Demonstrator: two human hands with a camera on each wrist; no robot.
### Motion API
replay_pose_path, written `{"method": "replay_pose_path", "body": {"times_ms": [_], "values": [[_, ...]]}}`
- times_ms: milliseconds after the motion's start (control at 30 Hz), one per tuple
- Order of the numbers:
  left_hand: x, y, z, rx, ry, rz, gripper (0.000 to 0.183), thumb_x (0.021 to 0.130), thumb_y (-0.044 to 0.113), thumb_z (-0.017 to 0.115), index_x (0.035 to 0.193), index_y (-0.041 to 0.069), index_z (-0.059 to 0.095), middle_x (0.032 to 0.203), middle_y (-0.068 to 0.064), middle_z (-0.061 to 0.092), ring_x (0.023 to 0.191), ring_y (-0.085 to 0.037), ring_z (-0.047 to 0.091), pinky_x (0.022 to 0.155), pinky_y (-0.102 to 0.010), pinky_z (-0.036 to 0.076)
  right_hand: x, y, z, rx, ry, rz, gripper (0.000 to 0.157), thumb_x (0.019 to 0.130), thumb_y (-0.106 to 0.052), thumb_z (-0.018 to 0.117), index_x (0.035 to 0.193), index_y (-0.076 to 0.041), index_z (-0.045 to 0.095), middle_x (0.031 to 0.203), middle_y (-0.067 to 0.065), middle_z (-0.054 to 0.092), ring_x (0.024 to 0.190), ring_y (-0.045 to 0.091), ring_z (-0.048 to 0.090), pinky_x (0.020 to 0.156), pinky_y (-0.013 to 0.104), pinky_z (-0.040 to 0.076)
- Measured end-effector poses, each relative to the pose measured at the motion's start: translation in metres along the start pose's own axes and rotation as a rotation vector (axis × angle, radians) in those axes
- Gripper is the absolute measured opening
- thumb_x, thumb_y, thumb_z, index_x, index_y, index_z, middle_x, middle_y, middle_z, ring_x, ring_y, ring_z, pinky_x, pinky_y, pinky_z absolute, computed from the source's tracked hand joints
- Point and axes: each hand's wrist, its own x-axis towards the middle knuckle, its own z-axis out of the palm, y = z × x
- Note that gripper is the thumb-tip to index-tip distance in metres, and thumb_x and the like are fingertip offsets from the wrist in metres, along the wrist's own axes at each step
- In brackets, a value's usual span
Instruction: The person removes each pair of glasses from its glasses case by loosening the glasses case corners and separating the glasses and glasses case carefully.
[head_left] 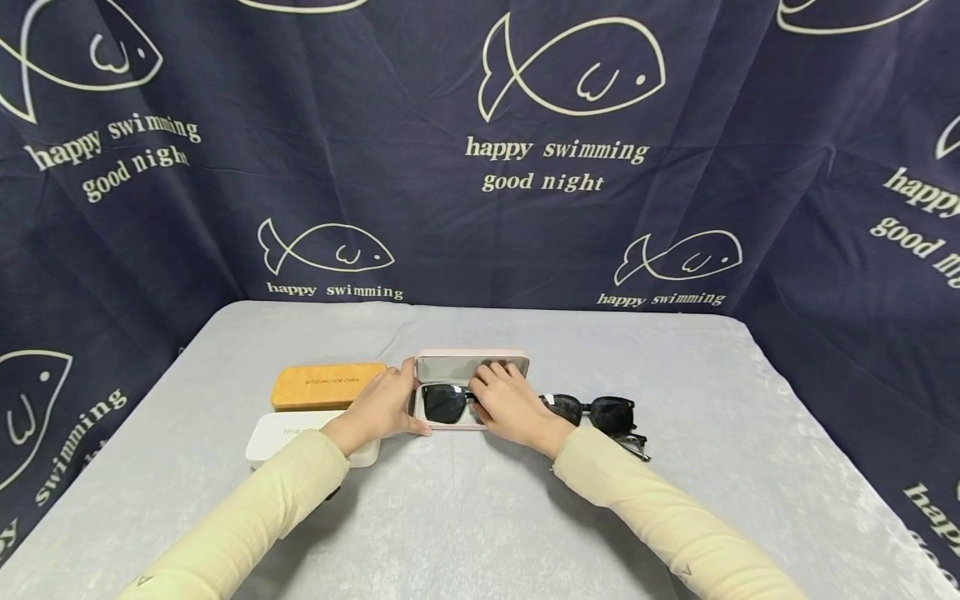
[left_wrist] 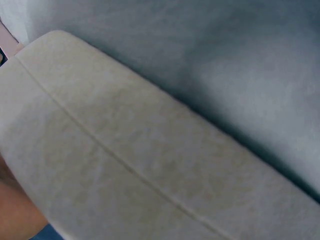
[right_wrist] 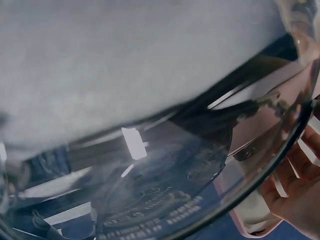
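A pink glasses case (head_left: 459, 428) lies open in the middle of the table, its lid raised at the back. Dark sunglasses (head_left: 444, 404) sit in it, one lens showing at the left. My left hand (head_left: 386, 404) grips the case's left end, thumb at the front and fingers behind. Over the right half of the case, my right hand (head_left: 513, 408) holds the sunglasses with bent fingers and covers their other lens. In the right wrist view, the right hand (right_wrist: 297, 200) appears beside the pink case (right_wrist: 245, 227), partly behind a large blurred lens.
To the left lie an orange case (head_left: 326, 385) and a white case (head_left: 273, 437); the white case (left_wrist: 125, 135) fills much of the left wrist view. Another pair of black sunglasses (head_left: 611, 414) and clear-looking glasses (head_left: 633, 446) lie right of the right hand. A fish-print curtain (head_left: 555, 250) stands behind the table.
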Motion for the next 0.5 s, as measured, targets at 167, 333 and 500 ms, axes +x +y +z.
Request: {"method": "replay_pose_path", "body": {"times_ms": [167,333,500], "values": [[-0.0005,0.0001,-0.0011,0.004,-0.001,0.002,0.103,0.051,0.041,0.086,0.129,-0.003,0.034,0.091,-0.005,0.062,0.086,-0.026,0.057,0.079,-0.04,0.046,0.0007,-0.0026,-0.0018,0.0,-0.001,0.013,0.012,0.084,-0.024,0.063,0.084,-0.013,0.06,0.087,0.002,0.054,0.079,0.019,0.047,0.067,0.032,0.035],[-0.0004,-0.0002,-0.0009,0.01,0.0,0.007,0.104,0.052,0.042,0.086,0.13,-0.004,0.033,0.091,-0.006,0.062,0.087,-0.026,0.057,0.08,-0.041,0.046,0.0013,-0.0045,-0.0038,-0.004,-0.009,0.019,0.011,0.085,-0.024,0.062,0.084,-0.013,0.06,0.088,0.003,0.054,0.08,0.019,0.048,0.068,0.032,0.035],[0.0,-0.0003,-0.0001,0.015,-0.005,0.004,0.104,0.052,0.042,0.086,0.13,-0.004,0.033,0.092,-0.006,0.062,0.087,-0.026,0.057,0.079,-0.04,0.046,0.0015,-0.0054,-0.0031,-0.006,-0.016,0.032,0.011,0.085,-0.024,0.062,0.085,-0.013,0.06,0.089,0.003,0.054,0.08,0.019,0.048,0.068,0.032,0.036]]}}
